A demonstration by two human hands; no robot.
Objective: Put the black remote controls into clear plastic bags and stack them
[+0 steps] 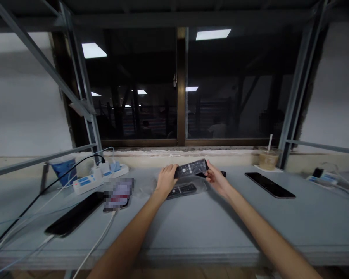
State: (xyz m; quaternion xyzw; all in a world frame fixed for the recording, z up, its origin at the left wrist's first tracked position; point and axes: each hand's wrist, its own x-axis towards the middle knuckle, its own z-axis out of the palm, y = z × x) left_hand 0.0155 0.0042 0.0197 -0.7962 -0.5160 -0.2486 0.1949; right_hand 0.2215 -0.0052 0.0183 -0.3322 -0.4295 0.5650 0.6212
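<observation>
Between my two hands, raised a little above the table, is a black remote control [191, 168] with its buttons facing me. A shiny clear film seems to cover it. My left hand [166, 180] is closed on its left end. At the right end my right hand [216, 176] grips it with thumb and fingers. Below lies a second black remote control [182, 190], on or in crumpled clear plastic [147, 188]. Another dark object [223, 174] shows behind my right hand, mostly hidden, so its kind is unclear.
On the left are a white power strip [85, 183], two phones with cables, one dark [75, 215] and one lit [118, 195], and a blue cup [64, 170]. A dark phone [269, 185] and a drink cup [268, 159] stand right. Metal posts [296, 89] frame the table [203, 228].
</observation>
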